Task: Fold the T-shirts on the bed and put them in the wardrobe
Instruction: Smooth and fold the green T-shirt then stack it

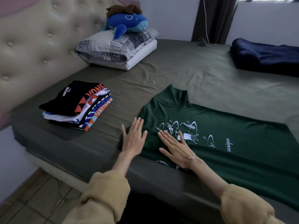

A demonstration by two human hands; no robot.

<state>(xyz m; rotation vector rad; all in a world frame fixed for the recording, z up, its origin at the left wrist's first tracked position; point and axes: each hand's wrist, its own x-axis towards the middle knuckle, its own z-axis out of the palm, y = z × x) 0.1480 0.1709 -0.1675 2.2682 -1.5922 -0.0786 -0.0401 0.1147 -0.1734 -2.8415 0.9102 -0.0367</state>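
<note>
From the head view I note a dark green T-shirt (226,143) spread on the bed (178,75), close to the near edge and running off toward the right of the frame. It lies face up, with a white print of musical instruments and a drum kit on the chest and cursive white lettering beside it. The near long side is turned over onto the body, leaving a straight crease along the length; a strip of white block lettering shows on the turned fabric by the right wrist, though I cannot read it with any confidence. One sleeve sticks out toward the pillows. The cloth looks smooth, with few wrinkles. Both of my hands are flat and released, grasping nothing: the left hand (133,139) rests palm down at the shirt's left end, partly over its edge, and the right hand (175,147) presses the folded section just beside the print, fingers spread. A thin bracelet (191,160) sits on the right wrist, and both arms wear tan sleeves (105,194). To the left, well apart from the green shirt, a stack (76,105) of folded shirts in black, white, blue and orange sits on the sheet near the padded headboard (37,46). Farther back are two pillows (116,47) with a blue plush (127,23) on top, and a dark blue cloth (267,57) at the far right.
</note>
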